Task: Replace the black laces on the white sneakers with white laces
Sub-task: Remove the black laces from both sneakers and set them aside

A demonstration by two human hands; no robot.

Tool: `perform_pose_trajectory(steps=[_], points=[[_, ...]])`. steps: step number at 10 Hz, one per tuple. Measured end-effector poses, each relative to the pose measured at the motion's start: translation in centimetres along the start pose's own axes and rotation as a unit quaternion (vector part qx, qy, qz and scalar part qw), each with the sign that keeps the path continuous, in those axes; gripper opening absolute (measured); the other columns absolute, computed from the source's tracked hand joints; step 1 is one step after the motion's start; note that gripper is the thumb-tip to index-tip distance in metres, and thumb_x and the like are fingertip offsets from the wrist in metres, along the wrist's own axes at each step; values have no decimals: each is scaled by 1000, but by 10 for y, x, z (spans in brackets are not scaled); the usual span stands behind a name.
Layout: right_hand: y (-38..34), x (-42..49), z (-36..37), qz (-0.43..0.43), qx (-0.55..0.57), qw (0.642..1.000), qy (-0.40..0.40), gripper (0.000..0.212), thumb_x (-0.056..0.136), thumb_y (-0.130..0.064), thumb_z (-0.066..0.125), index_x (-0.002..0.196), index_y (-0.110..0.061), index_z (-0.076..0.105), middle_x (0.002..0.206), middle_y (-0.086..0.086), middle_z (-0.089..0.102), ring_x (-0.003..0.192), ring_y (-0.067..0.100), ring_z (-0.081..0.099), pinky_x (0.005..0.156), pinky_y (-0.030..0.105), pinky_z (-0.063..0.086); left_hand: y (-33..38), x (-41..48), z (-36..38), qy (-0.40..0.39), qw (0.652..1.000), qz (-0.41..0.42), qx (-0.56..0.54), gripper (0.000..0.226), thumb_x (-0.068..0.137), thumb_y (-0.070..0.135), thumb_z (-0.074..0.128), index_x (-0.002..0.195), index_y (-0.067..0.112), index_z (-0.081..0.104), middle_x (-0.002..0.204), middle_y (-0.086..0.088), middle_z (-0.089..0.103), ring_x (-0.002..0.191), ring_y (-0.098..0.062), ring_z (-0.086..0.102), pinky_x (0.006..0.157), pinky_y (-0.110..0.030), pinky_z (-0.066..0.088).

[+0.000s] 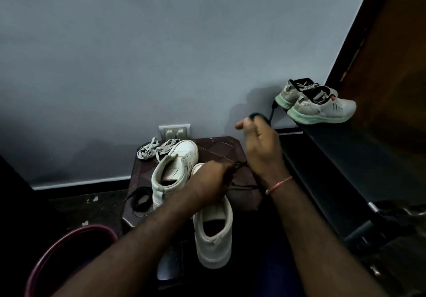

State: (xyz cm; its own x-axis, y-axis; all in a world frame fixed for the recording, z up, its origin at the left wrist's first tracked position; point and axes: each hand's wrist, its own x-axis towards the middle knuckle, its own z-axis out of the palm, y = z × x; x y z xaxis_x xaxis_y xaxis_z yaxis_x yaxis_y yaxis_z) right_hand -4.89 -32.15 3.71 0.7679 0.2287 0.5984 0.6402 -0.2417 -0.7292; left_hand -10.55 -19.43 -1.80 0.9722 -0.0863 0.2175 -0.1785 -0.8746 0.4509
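Grey wall (138, 54) backs a small dark tabletop (221, 149); at lower left we see a maroon-rimmed bucket (69, 234), its inside too dark to read. Both white sneakers (177, 165) lie side by side, heels toward us, long axes running toward the wall, the nearer one overhanging the front edge. Our left hand (207, 181) pinches the black lace (244, 185) above it; our right hand (262, 149), raised, grips it higher. White laces (149, 150) sit bundled at the far left corner; bare tabletop shows on the right.

stool (221, 150), white sneakers (178, 165), white laces (149, 150), black lace (140, 200)
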Motion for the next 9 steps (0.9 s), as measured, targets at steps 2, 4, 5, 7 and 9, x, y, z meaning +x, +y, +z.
perform_pose_trajectory(steps=[2, 4, 5, 7, 9], points=[[15, -37, -24, 143, -288, 888, -328, 51, 102, -46, 36, 66, -16, 57, 71, 3, 67, 74, 21, 64, 67, 33, 45, -14, 5, 2, 53, 994, -68, -62, 15, 88, 10, 51, 82, 18, 62, 83, -12, 71, 80, -34, 65, 67, -39, 50], [-26, -66, -22, 367, 458, 757, -287, 47, 98, -43, 38, 63, -15, 53, 49, 3, 43, 38, 12, 37, 41, 22, 30, -20, 6, 12, -9, 990, -86, -111, 24, 81, 30, 48, 77, 12, 63, 76, -14, 68, 76, -35, 62, 65, -37, 47], [-27, -40, 8, 297, 683, 667, -26, 34, 97, -33, 39, 76, -15, 58, 75, 9, 67, 71, 24, 67, 67, 32, 58, -22, 7, 13, -32, 987, -119, -107, 21, 88, 26, 63, 82, 7, 68, 77, -13, 68, 74, -30, 63, 60, -27, 38], [33, -10, 33, 42, -223, 962, -153, 26, 102, -27, 44, 90, -7, 56, 91, 19, 68, 89, 37, 63, 73, 41, 44, -27, 11, 16, -58, 981, -157, -101, 16, 83, 26, 69, 90, 12, 71, 82, -8, 71, 82, -25, 67, 64, -23, 38], [42, -52, -1, 120, -409, 851, -307, 57, 100, -54, 29, 90, -13, 67, 98, 13, 70, 95, 33, 65, 76, 35, 47, -27, 9, 15, -54, 984, -148, -77, 12, 80, 24, 71, 84, 13, 71, 81, -8, 71, 77, -23, 65, 60, -21, 36]])
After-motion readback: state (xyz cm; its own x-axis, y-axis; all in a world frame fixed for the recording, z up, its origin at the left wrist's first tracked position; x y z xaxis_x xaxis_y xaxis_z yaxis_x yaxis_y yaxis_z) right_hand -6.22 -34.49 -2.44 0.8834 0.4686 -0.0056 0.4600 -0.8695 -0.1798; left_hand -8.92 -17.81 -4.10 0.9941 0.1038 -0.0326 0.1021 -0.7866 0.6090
